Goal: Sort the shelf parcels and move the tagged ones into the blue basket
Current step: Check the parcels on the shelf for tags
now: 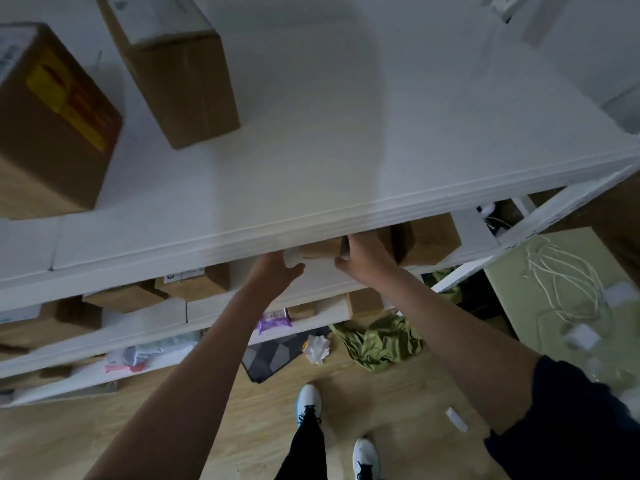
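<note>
Both my hands reach under the top board of a white shelf to a small cardboard parcel on the second level. My left hand grips its left end, where a white tag or label shows. My right hand holds its right end. Most of the parcel is hidden by the top board. A larger brown parcel stands just right of it. On the top board stand two big cardboard boxes, one with a yellow and red label, one plain. No blue basket is in view.
More brown parcels sit on the lower levels at left, with a purple packet and soft mailers. On the wooden floor lie a dark patterned bag, crumpled white paper, green cloth. A pale table with white cables stands right.
</note>
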